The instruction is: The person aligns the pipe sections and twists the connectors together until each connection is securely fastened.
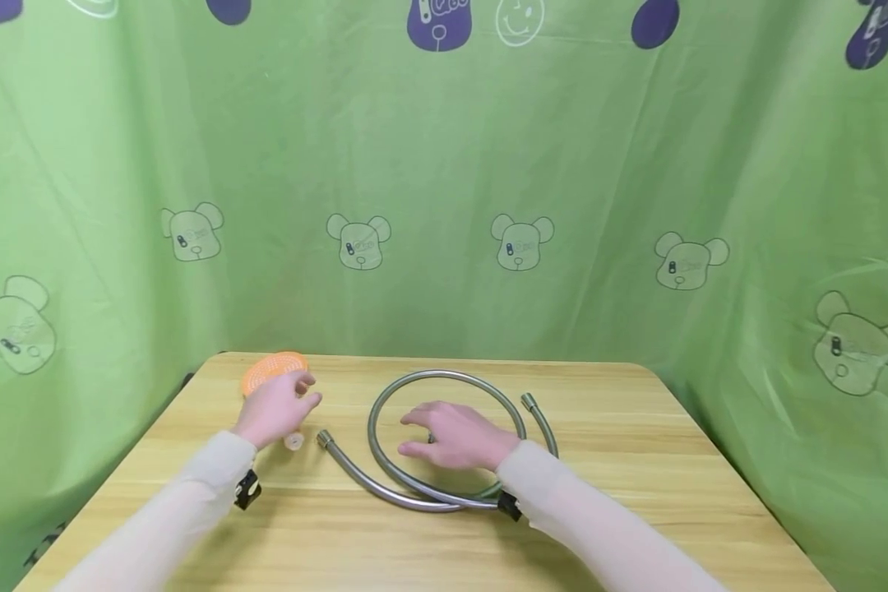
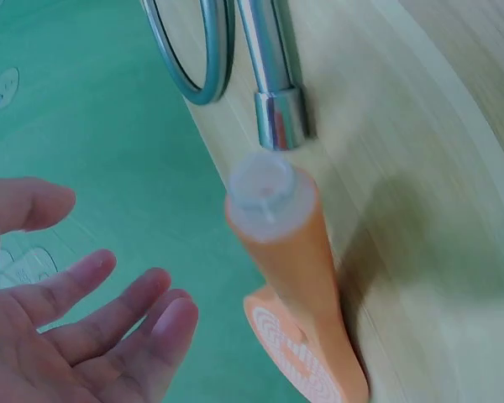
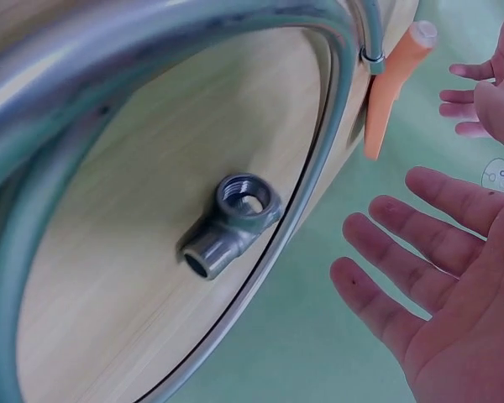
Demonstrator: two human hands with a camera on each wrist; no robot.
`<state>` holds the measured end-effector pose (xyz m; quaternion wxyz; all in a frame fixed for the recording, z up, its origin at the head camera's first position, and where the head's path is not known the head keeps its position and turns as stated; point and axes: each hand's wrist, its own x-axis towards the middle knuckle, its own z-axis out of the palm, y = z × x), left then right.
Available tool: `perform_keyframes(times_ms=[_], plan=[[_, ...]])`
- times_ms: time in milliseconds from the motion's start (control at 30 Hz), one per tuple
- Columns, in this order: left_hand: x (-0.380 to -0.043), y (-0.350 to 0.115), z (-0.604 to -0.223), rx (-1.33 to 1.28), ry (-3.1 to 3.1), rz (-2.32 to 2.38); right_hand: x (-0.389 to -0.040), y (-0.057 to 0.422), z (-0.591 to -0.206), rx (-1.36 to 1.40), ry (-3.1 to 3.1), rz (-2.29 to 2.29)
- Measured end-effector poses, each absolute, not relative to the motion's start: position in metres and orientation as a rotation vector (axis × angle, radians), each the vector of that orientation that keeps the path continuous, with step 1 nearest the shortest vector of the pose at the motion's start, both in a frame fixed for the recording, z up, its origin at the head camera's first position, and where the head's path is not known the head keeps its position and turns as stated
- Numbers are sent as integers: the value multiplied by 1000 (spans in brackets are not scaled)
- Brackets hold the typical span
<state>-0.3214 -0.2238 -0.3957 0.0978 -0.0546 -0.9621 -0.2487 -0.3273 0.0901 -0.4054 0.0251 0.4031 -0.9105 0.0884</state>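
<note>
An orange handheld shower head [image 1: 270, 368] lies at the table's back left, its pale threaded end toward the front. Over it hovers my left hand [image 1: 277, 407], fingers loosely bent; the left wrist view shows a gap between that hand and the handle [image 2: 290, 252]. A metal shower hose [image 1: 385, 493] is coiled mid-table, with one end nut [image 1: 324, 438] close to the shower head. My right hand [image 1: 462, 436] hangs above the loop with fingers spread and holds nothing. Inside the loop rests a metal tee fitting [image 3: 227, 222], mostly hidden by the hand in the head view.
The wooden table [image 1: 636, 493] has rounded back corners. Green curtain [image 1: 444, 296] printed with bear heads surrounds it at the back and sides. The hose's other end nut [image 1: 529, 401] points backward, right of the loop.
</note>
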Motion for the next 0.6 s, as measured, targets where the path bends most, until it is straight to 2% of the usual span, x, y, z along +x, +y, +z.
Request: perform_keyframes(times_ms=[600], plan=[[-324, -255, -405, 51, -2937, -741, -333, 55, -406, 1344, -2818, 321]])
